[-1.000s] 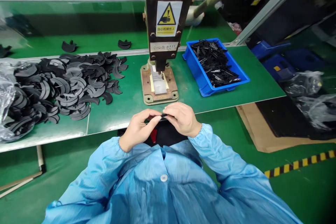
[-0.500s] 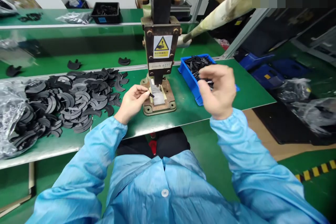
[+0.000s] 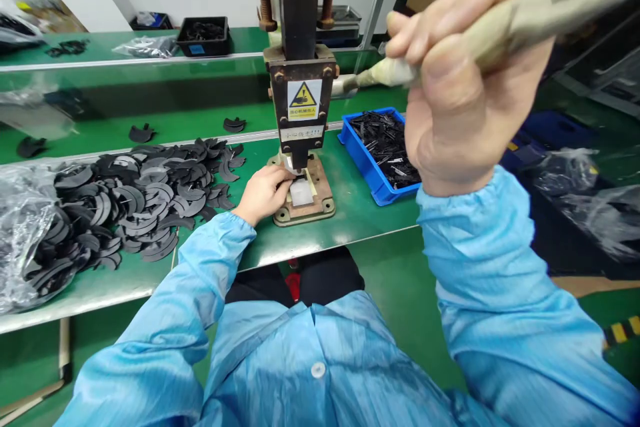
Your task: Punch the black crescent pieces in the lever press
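My left hand point(image 3: 266, 192) is at the base point(image 3: 320, 180) of a hand press point(image 3: 300, 73), its fingertips pinching a small black part point(image 3: 299, 177) under the ram. Beside the fingertips lies a pale plate point(image 3: 301, 193) on the base. My right hand point(image 3: 465, 87) is raised at the upper right, its fingers wrapped round the press's long, tape-covered lever point(image 3: 505, 27). A warning sticker point(image 3: 304, 99) is on the front of the press.
A pile of curved black parts point(image 3: 145, 193) and a clear plastic bag point(image 3: 25, 233) cover the bench's left side. Right of the press stands a blue bin point(image 3: 373, 177) of black pieces. A black bin point(image 3: 203, 47) sits on the back shelf.
My right hand has risen from beside the blue bin and taken hold of the lever. My left hand has moved slightly right, bringing the black part under the ram. The lever's outer end looks lower.
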A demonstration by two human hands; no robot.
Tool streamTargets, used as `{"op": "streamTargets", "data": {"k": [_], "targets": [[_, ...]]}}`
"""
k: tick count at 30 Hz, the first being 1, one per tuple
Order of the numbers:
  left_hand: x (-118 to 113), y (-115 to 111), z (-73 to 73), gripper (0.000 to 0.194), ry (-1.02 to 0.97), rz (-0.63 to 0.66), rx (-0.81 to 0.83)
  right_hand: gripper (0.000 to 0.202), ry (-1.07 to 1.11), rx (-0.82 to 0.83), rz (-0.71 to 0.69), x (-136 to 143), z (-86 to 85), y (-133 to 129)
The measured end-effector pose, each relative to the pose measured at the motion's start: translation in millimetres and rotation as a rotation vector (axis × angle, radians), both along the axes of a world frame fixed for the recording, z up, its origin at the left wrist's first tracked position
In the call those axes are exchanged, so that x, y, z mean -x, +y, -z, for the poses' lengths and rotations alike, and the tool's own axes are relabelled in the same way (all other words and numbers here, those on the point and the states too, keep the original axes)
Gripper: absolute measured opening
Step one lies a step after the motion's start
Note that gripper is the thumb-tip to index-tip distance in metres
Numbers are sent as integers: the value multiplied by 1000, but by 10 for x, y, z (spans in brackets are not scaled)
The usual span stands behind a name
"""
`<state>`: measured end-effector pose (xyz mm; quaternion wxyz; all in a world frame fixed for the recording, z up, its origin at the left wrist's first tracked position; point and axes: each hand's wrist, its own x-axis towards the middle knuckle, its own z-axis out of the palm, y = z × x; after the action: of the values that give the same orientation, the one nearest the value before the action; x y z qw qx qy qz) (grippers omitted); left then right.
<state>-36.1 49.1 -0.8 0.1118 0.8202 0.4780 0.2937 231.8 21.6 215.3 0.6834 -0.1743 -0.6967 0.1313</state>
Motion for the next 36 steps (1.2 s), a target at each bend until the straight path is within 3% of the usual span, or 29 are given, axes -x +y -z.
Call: {"op": "streamTargets", "data": {"k": [3,8,12,15,20,23,29,36], "targets": [[18,10,8,30,12,18,-14,23,-24,-48,-12,-3,266,-135],[-10,-9,33,30,-23,15,-29,26,-206,-13,89,-138,916,-388],[29,-65,-16,30,-25,53,-7,28,-93,-32,166,-84,1212,-394],[304,-90,-82,33,61,3,-16,30,43,-58,170,17,1259,-340],[1102,12,-225,40,378,-321,63,31,95,-57,175,93,1263,-309],[1353,182,-284,46,545,-447,159,33,115,-65,182,109,1271,-309],[1178,472,-264,66,723,-503,287,30,74,-87,169,63,1286,-294],[1100,542,-222,74,625,-527,386,29,59,-88,166,32,1301,-278]]}}
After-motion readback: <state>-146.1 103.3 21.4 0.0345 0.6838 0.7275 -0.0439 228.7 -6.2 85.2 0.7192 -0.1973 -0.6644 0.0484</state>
